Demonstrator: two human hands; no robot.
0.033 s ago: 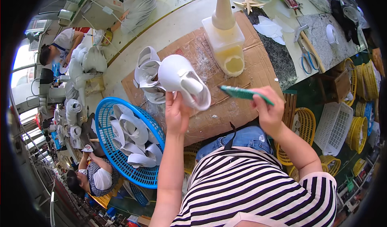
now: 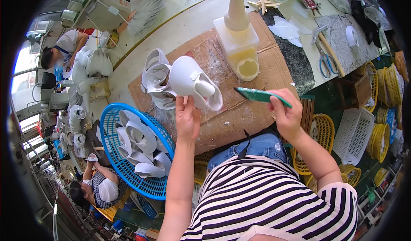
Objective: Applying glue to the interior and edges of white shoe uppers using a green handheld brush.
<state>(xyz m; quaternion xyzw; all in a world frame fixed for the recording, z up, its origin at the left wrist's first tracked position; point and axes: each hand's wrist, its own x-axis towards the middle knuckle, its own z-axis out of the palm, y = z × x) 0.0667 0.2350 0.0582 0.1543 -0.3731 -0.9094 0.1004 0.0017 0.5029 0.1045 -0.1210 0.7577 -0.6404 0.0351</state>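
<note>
A curved white shoe upper [image 2: 192, 80] with an open throat is tilted above the cardboard, gripped at its near edge by my left hand [image 2: 187, 120]. My right hand [image 2: 287, 114] is closed on the green handle of a dark-tipped brush [image 2: 259, 95]. The brush tip points left toward the upper, with a gap between them. More white uppers [image 2: 156, 71] stand together just left of the held one. Beyond the brush rises a translucent squeeze bottle [image 2: 236, 39] with a tall cone nozzle and yellowish contents.
Under the work lies a stained cardboard sheet [image 2: 201, 134]. A blue basket [image 2: 112, 155] of white uppers is at my left. Scissors [image 2: 327, 64] and a hammer [image 2: 330, 48] lie at the right. Two people work at the left; yellow baskets [image 2: 321, 129] stand on the floor at right.
The held upper has turned slightly, showing less of its opening. The brush has shifted a little, its tip slightly higher, and remains in my right hand.
</note>
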